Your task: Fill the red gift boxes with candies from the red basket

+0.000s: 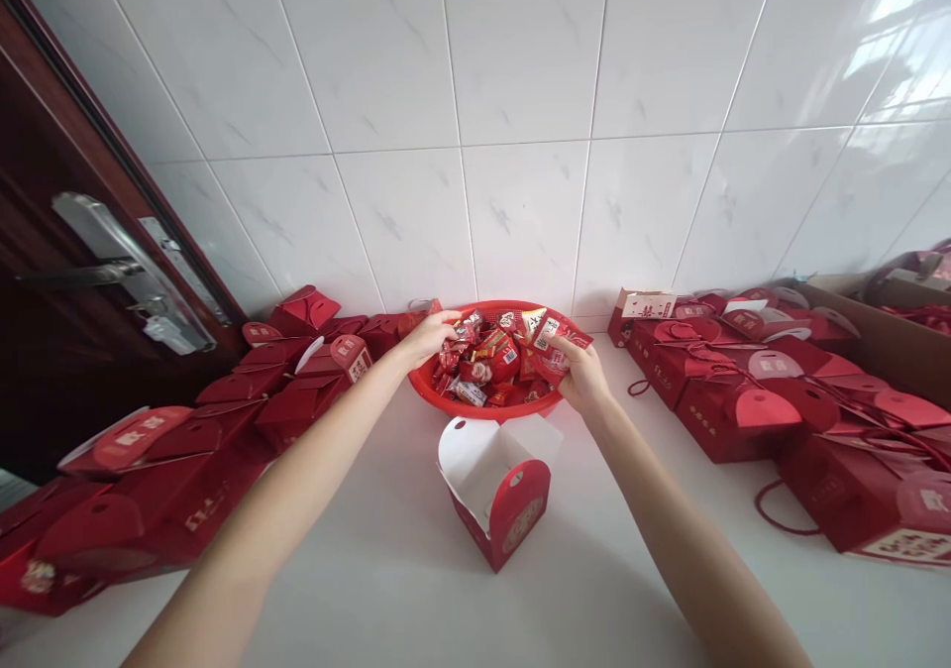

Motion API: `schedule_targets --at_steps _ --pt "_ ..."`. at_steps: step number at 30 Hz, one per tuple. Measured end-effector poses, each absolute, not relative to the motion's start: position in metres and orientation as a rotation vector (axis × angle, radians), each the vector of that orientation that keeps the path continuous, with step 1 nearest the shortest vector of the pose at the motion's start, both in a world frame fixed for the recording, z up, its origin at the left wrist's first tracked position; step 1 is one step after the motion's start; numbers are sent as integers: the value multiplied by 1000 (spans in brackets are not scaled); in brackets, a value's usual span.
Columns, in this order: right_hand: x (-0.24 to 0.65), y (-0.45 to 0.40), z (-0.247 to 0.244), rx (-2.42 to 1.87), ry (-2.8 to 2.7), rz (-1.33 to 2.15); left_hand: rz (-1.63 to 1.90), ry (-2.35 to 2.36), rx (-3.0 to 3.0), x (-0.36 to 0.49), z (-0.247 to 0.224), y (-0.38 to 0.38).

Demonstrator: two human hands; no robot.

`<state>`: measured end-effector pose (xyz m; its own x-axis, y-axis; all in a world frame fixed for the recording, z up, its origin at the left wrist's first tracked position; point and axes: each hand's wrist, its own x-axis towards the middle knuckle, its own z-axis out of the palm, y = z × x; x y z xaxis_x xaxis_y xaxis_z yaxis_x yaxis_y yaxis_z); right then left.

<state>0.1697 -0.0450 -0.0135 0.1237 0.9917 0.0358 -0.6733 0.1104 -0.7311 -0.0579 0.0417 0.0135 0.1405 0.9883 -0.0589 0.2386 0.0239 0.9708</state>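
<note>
Head camera view, and from where I'm standing both bare arms stretch forward over the white table [357,579] to a round red basin [486,413] heaped with wrapped sweets [486,372] near the tiled wall [401,212]. The right hand [584,379] has a red packet [556,351] with pale printing pinched in its fingers, above the basin's right side. Over at the left rim, the left hand [431,337] reaches in with fingers bent among the wrappers; I can't tell whether they grip anything. Just in front of the basin, between the forearms, an open red box [520,514] stands upright, flaps spread, its white inside showing. Closed red boxes [242,465] crowd the table on the left, and more handled boxes [732,420] fill the right, near a brown carton [910,341]. Far left, there's a dark door [41,351] with a metal handle [111,272].
</note>
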Motion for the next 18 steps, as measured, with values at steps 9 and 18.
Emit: schedule_targets --at_steps 9,18 --pt "167 -47 -13 -639 -652 1335 1075 936 1522 -33 25 16" --pt "166 -47 -16 -591 -708 1311 1204 894 2149 1 16 -9"
